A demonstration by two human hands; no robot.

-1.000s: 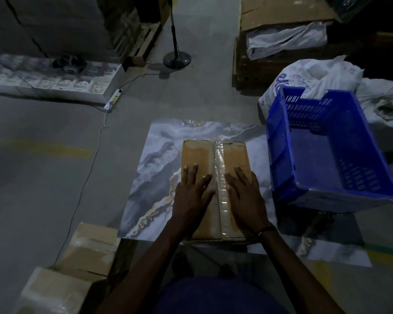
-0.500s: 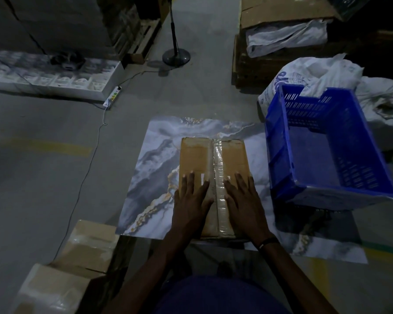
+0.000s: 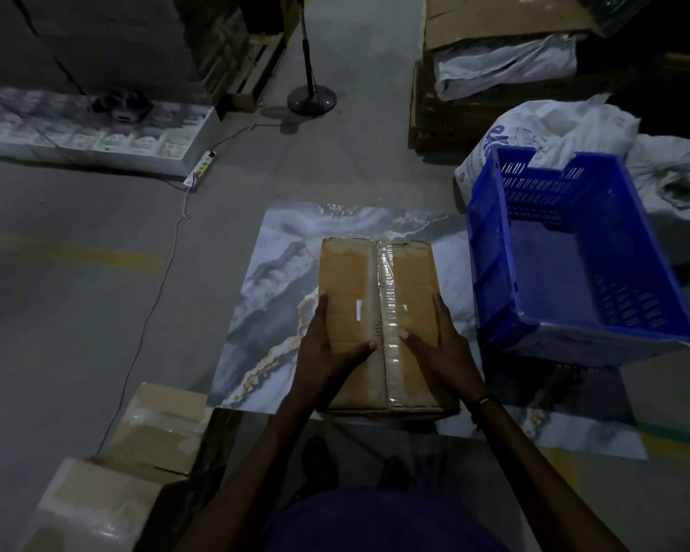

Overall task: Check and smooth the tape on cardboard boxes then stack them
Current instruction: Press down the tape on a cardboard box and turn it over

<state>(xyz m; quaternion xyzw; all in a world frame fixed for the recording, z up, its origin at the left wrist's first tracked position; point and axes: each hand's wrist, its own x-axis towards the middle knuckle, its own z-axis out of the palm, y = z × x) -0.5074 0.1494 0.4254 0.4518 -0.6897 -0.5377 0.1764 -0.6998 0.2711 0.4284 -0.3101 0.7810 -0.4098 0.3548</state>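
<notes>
From your head view, the taped cardboard box [image 3: 379, 312] lies on the marbled tile [image 3: 279, 272] beside the blue crate [image 3: 574, 272]; your left hand [image 3: 327, 348] and right hand [image 3: 441, 348] clasp its sides, thumbs beside the tape [image 3: 389, 296]; each grip holds the box.

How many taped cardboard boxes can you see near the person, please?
3: one box on the marble tile, gripped by the left hand and right hand; two boxes at lower left, one behind the other. More may be out of view.

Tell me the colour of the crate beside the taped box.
Blue crate, seen in the head view, its only view.
</notes>
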